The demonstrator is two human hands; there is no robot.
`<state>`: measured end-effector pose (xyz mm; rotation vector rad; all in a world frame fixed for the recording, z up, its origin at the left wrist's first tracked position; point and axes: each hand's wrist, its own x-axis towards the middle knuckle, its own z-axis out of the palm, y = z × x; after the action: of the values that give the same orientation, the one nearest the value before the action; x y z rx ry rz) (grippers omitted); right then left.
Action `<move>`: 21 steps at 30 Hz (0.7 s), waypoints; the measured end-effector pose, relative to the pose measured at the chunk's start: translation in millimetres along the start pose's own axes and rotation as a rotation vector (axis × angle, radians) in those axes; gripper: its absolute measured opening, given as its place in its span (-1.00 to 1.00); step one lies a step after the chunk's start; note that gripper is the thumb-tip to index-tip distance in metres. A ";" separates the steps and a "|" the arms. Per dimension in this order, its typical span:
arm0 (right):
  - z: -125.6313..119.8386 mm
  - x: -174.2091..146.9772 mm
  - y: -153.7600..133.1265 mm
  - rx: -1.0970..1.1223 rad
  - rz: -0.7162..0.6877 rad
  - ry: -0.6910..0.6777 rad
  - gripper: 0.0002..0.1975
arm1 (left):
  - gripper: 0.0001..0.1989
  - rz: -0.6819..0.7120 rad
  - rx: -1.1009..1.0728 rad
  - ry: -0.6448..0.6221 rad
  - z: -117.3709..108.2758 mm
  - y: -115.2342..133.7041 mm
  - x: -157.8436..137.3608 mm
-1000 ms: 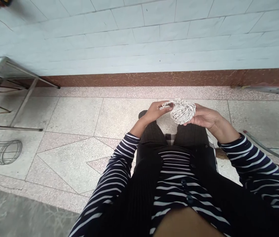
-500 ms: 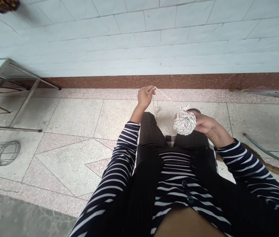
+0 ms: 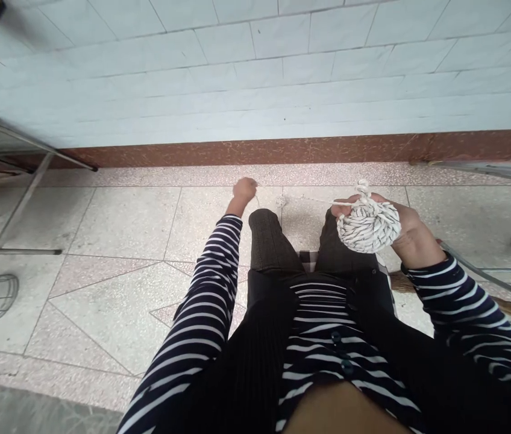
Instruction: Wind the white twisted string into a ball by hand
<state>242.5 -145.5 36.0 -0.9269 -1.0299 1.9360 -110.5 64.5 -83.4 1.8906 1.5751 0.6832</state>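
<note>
The right hand (image 3: 411,230) has fingers clamped around the coiled bundle (image 3: 370,227), presumably steadying it; the left hand (image 3: 245,189) (blurred) seemingly pinches its cord (image 3: 328,201) for tension.

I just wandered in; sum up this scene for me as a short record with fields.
Right hand: the hand cups a pale, dark-flecked cord ball
Left hand: the hand is blurred, beyond the left knee; its grip is unclear
Strand: pale cord runs from the ball toward the left hand
Small bundle: a pale tangle between the hands; lying or hanging, unclear
Clothing: striped sleeves, dark trousers
Background: tiled wall, reddish-brown baseboard
</note>
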 end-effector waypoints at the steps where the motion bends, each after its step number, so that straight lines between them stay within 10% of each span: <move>1: -0.3 5.8 0.8 0.017 -0.004 -0.019 -0.57 | -0.75 -0.012 -0.011 -0.031 10.9 11.1 -7.9; 7: -8.2 32.7 12.3 0.083 0.024 0.054 -0.58 | -0.60 0.229 -0.675 -0.381 48.3 102.5 -81.4; 13: -19.0 34.1 21.6 0.086 0.098 0.085 -0.52 | -0.66 0.252 -0.632 -0.485 31.7 138.1 -110.8; 21: -2.5 31.4 11.3 0.090 0.148 -0.121 -0.54 | -0.58 0.286 -0.536 0.131 -9.0 126.4 -62.5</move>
<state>227.0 -122.4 17.3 -0.8650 -0.9562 2.1658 -40.7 -13.2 11.7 1.6908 1.0512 1.2366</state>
